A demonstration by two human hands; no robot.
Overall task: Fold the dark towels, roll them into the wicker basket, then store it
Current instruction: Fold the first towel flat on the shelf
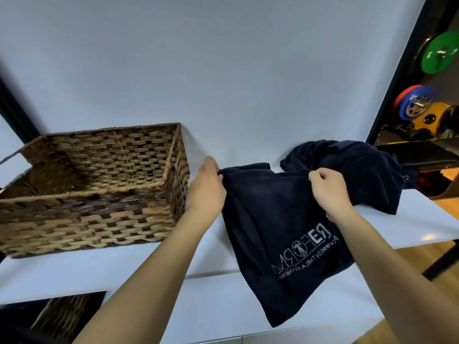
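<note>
While my left hand pinches the top left corner of a dark navy towel printed with a pale logo, my right hand pinches its top edge further to the right, fingers curled round the cloth. I hold the towel up between both hands so that it hangs over the front edge of the white shelf top, its lower end draping past the edge; the logo reads upside down from where I stand. Just behind my right hand, a second dark towel lies crumpled in a heap on the same surface, against the white wall. To my left sits the rectangular brown wicker basket, with nothing in it, close beside my left hand but not touching it. Coloured weight plates hang on a rack at the far right.
</note>
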